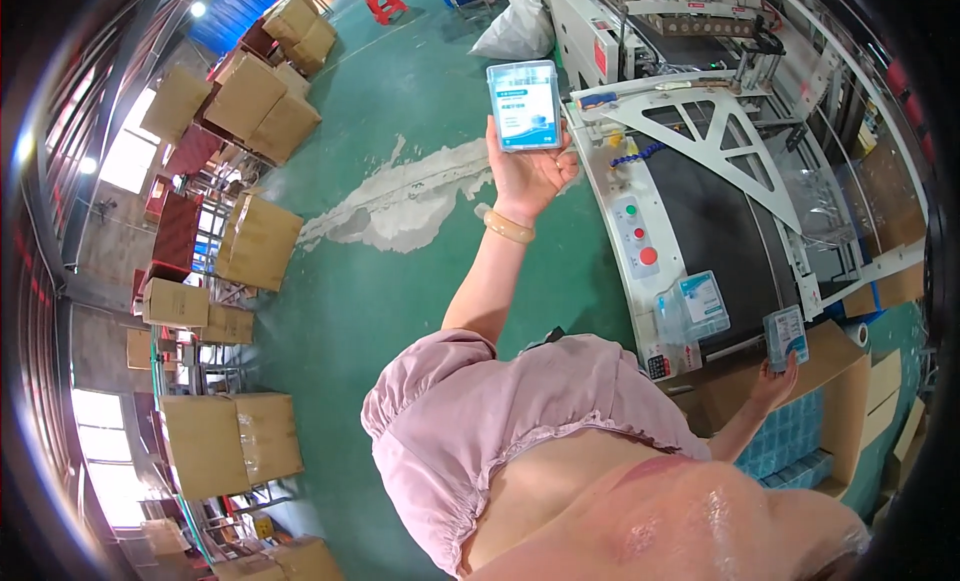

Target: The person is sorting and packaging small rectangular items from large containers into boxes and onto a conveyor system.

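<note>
My left hand (530,176), a pale bangle at its wrist, is stretched out over the floor. It grips a clear plastic box (523,105) with a blue and white printed label, held upright with the label facing me. At the far right my right hand (775,385) is closed on a second such box (786,335), above an open cardboard carton (848,401). Inside that carton lie several blue-tinted boxes (795,436). Clear boxes with a blue and white label (703,296) sit at the near end of the machine's black belt (715,221), between my hands.
A white-framed conveyor machine (620,181) with coloured buttons stands to the right. Stacked brown cartons (262,243) line the left side. Beyond are a white sack (518,26) and a red stool (386,4). The green floor (345,311) has a grey worn patch.
</note>
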The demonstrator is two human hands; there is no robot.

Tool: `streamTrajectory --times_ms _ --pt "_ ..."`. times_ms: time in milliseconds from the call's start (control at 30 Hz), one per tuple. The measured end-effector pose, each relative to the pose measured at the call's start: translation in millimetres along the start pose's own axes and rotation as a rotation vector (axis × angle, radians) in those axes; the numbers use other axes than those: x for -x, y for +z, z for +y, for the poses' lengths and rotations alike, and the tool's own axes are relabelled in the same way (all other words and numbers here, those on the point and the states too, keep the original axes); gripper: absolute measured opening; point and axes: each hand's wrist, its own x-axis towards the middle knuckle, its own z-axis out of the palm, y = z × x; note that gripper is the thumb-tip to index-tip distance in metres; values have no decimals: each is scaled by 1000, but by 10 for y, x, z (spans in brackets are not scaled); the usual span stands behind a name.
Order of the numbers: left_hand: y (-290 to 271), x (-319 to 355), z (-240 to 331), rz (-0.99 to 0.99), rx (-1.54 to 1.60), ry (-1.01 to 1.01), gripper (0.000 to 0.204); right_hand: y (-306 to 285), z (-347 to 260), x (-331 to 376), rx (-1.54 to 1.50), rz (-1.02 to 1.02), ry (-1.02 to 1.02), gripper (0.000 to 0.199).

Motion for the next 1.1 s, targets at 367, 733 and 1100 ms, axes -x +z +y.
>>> streamTrajectory --times_ms 367,733,1100 --pt "38 -37 -89 -18 -43 0 78 -40 44 54 9 32 -18 38" --pt "-390 163 -605 195 1 -215 67 -71 78 48 25 5 -58 42" --pt "-756 434 -852 358 193 -453 73 158 38 81 68 24 -47 46"
